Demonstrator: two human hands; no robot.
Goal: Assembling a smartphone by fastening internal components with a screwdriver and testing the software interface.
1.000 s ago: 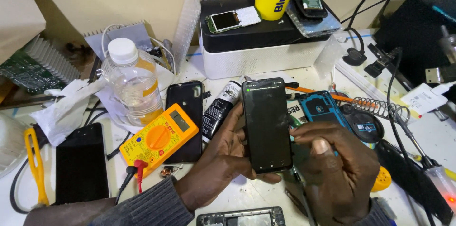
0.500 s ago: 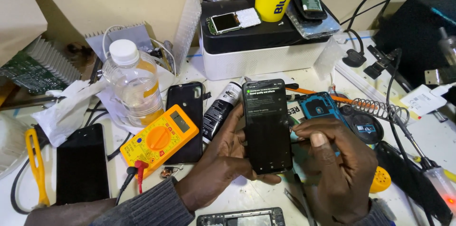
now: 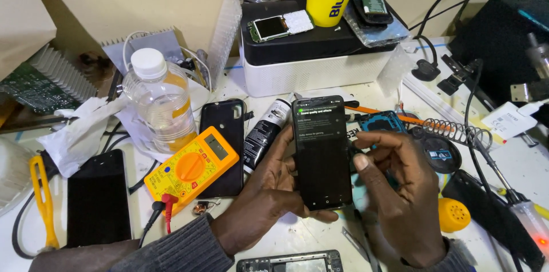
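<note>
Phone (image 3: 321, 152) is held upright over the worktop (image 3: 297, 237), screen toward the camera. Screen is now lit with a dark menu of several text rows; a second ago it was black, and half a second ago only its top part glowed. So the unit powers up and the display works, at least to this menu. Left hand (image 3: 269, 192) is clamped on the phone from the left and below, thumb along its left edge. Right hand (image 3: 394, 186) sits just beside the phone's right edge, fingers curled, thumb tip close to the side; cannot tell whether it presses anything. Left of the phone: black tube (image 3: 264, 132), black case (image 3: 224, 146), orange multimeter (image 3: 191, 168), clear bottle (image 3: 162, 103). Second dark phone (image 3: 97, 197) lies flat further left. White box (image 3: 320, 63) stands behind.
</note>
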